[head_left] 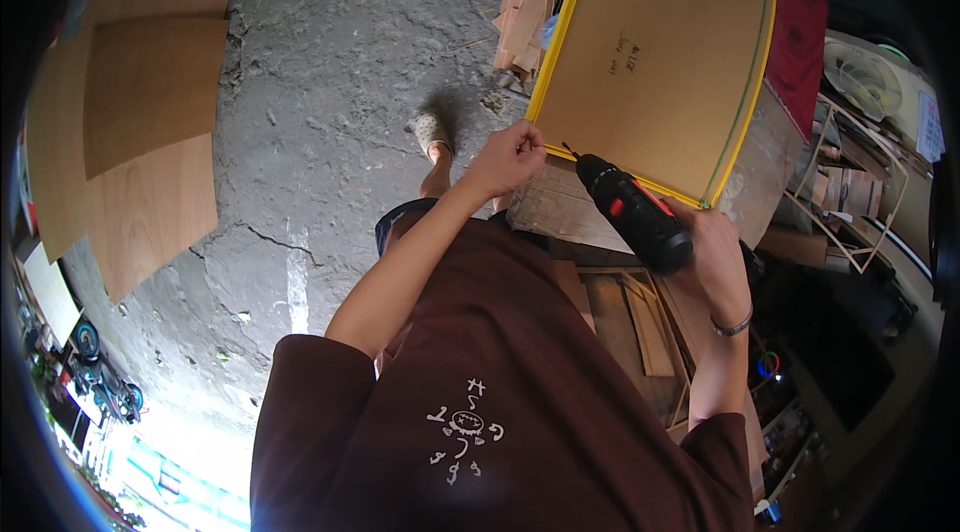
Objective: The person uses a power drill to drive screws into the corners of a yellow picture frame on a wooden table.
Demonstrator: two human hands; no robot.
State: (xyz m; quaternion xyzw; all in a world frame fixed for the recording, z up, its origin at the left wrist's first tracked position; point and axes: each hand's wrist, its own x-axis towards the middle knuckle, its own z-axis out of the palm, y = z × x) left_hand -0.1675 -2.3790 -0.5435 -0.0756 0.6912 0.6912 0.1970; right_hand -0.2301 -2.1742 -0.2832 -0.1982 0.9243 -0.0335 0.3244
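My right hand grips a black cordless drill with red accents, its bit pointing left toward the near-left corner of a framed brown board. Thin yellow edging runs round the board, and a green line follows its right side. Close by that corner, my left hand is closed with thumb and fingertips pinched together. Whatever is between those fingertips is too small or hidden to make out. A small gap shows between the drill bit and my left fingers. Under the board lies a worn wooden work surface.
Wood offcuts are stacked left of the board. Plywood sheets lie on the cracked concrete floor at far left. A red cloth, a fan and wooden frames stand to the right. Below the work surface sit more wood strips.
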